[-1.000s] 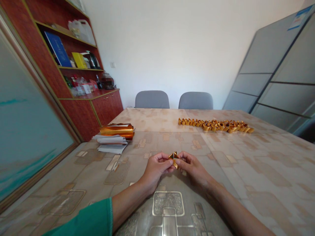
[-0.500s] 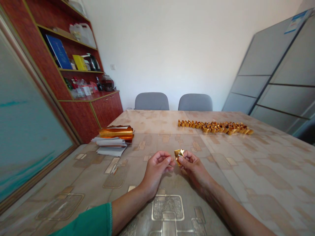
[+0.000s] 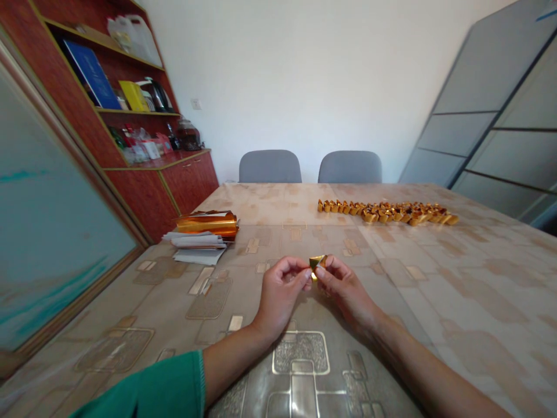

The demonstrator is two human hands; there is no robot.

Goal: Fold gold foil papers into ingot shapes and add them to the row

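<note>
A small folded piece of gold foil paper (image 3: 317, 262) is held up over the middle of the table between both hands. My left hand (image 3: 284, 290) pinches its left side between thumb and fingertips. On the right side, my right hand (image 3: 343, 284) grips it with the thumb in front. Part of the paper is hidden behind the thumbs. To the left lies a stack of gold foil sheets (image 3: 209, 223), with grey-white paper sheets (image 3: 200, 255) in front of it. Many small folded gold paper ingots (image 3: 391, 213) stand in rows at the far right.
A patterned cloth covers the table (image 3: 435, 302). Two grey chairs (image 3: 270, 167) stand at its far side, against the white wall. A red-brown shelf cabinet (image 3: 187, 180) is at the left and a grey wardrobe (image 3: 465, 116) at the right.
My left hand has closed onto the gold paper, which only my right hand held before. The paper has turned, and the view has tipped slightly downward.
</note>
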